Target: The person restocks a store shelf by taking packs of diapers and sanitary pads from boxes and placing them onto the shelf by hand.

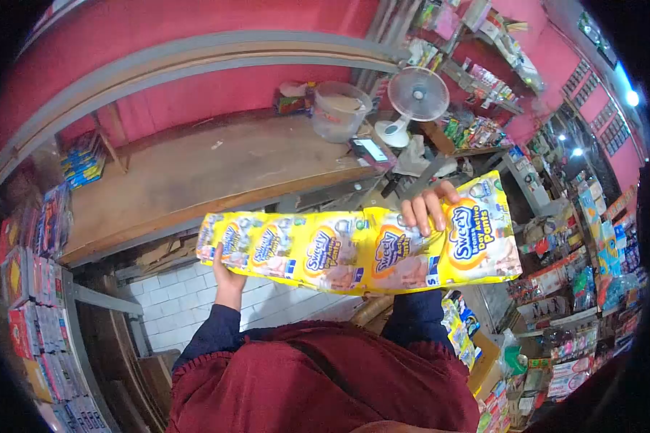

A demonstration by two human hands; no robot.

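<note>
A long strip of joined yellow diaper packs (354, 249) is held up in front of my chest, stretched left to right. My left hand (227, 278) grips the strip's left end from behind, thumb side showing below the packs. My right hand (427, 208) holds it near the right end, fingers curled over the top edge. The rightmost pack hangs past my right hand. My dark blue sleeves and maroon garment fill the bottom of the view.
A wooden counter (195, 173) lies beyond the strip, with a clear plastic tub (337, 110), a small white fan (415, 97) and a scale (372, 150) on it. Packed shelves (40, 317) stand at left, hanging goods (578, 289) at right. White tiled floor (166, 303) lies below.
</note>
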